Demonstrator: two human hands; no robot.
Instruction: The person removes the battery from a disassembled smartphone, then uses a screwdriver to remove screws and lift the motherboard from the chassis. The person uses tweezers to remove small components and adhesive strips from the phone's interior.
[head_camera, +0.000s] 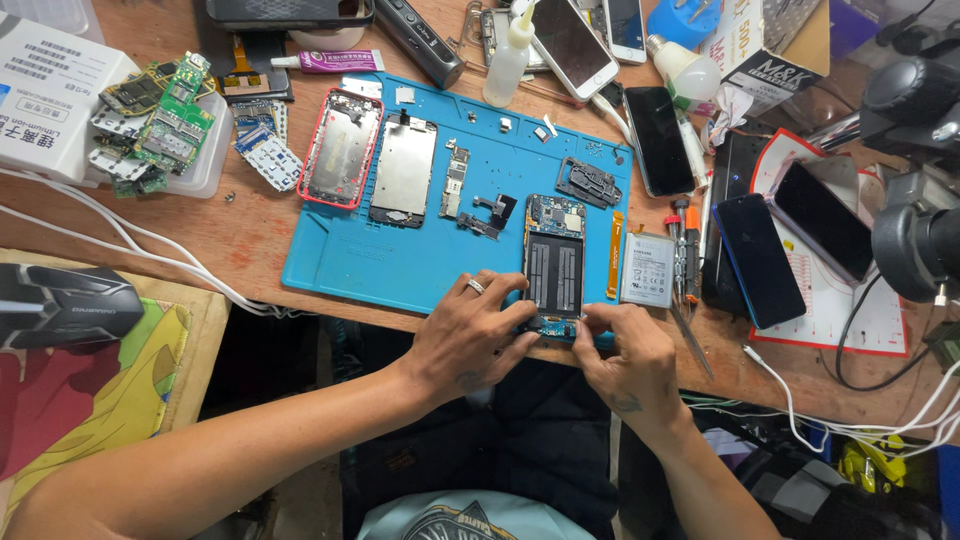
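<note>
We are working at the near edge of the blue mat, both hands meeting on the lower end of the opened phone. Our left hand, ring on one finger, is curling its fingers narrowly and pressing the fingertips on the phone's bottom left corner. Our right hand is pinching the bottom right corner the same way, thumb and forefinger close together. The phone is lying flat, back off, its bottom end sitting right at the mat's near edge, close to the table edge.

Just right of the phone, an orange flex strip is lying along the mat's right border, and a silver battery is resting just off the mat. Tweezers are lying beside our right hand, so room there is tight. Left of our left hand, the mat's near left part is bare.

Farther up the mat, a red-rimmed frame, a metal plate and a narrow board are lying side by side, apart from the phone. A black bracket is sitting near the mat's right edge.

Beyond the mat, dark phones are crowding the right side, a clear bottle is standing at the far edge, and a tub of green boards is sitting far left. A black mouse is resting near left.
</note>
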